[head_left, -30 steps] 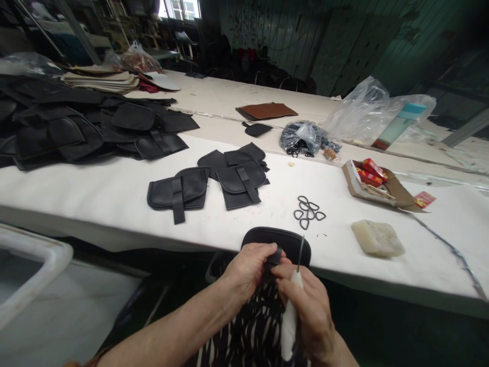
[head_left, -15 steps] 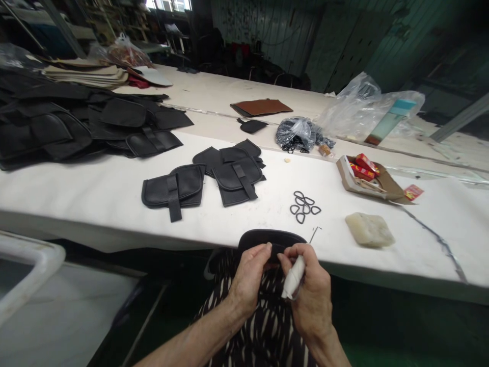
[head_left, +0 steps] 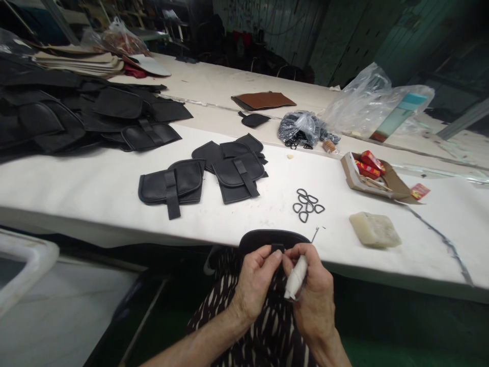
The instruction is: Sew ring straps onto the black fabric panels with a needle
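Observation:
Over my lap, at the table's front edge, is a black leather piece [head_left: 260, 238] with a curved rim. My left hand [head_left: 257, 280] pinches a small black strap [head_left: 277, 247] on it between thumb and fingers. Close beside it, my right hand [head_left: 311, 285] is closed around a tool with a white-wrapped handle [head_left: 296, 278]; a thin metal tip [head_left: 315, 234] shows beyond the knuckles. The fingertips of both hands almost meet. Several black D-shaped rings [head_left: 307, 205] lie on the white table a little beyond my right hand.
Black leather pouches [head_left: 239, 171] lie mid-table, with a large black pile [head_left: 76, 112] at the left. On the right are a yellowish block [head_left: 374, 229] and a cardboard box [head_left: 353, 178] with red packets. Behind are a brown leather piece [head_left: 263, 100] and plastic bags [head_left: 361, 102].
The view has shifted slightly. My left thumb and fingers have moved on the leather piece, and the small black strap now shows above them. My right hand still holds the tool.

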A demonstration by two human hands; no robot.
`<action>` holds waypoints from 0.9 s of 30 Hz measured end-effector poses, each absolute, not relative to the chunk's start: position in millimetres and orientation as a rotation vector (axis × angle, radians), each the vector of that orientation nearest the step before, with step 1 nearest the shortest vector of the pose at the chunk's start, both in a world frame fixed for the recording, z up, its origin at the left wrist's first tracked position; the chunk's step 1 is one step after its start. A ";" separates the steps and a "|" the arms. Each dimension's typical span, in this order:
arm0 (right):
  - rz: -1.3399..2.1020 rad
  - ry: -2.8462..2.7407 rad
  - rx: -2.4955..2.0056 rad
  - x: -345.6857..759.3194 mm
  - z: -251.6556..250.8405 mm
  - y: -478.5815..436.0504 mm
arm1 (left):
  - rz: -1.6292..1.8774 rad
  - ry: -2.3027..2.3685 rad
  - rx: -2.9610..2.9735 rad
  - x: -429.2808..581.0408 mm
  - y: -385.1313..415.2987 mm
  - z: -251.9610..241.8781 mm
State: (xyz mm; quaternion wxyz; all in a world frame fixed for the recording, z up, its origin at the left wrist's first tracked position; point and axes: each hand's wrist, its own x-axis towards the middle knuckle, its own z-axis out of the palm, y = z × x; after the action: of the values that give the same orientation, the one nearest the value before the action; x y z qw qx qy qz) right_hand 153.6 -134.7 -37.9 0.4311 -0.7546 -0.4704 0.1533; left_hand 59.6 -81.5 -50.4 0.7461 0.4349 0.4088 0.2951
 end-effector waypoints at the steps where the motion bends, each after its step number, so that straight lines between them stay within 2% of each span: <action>1: 0.396 -1.161 -1.896 152.9 -37.0 -134.6 | 0.653 0.906 0.968 60.0 -81.8 -50.2; 15: 0.486 -1.110 -1.949 151.7 -33.9 -134.3 | 0.671 0.978 0.995 64.0 -82.8 -52.4; 27: 0.425 -1.178 -1.880 154.6 -40.9 -137.4 | 0.638 0.936 0.891 59.6 -76.0 -54.4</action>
State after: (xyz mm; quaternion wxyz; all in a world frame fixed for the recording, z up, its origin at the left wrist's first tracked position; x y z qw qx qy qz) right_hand 154.6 -137.4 -40.9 0.4270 -0.7525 -0.4716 0.1700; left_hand 59.6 -76.0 -54.4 0.7513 0.4081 0.4286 0.2921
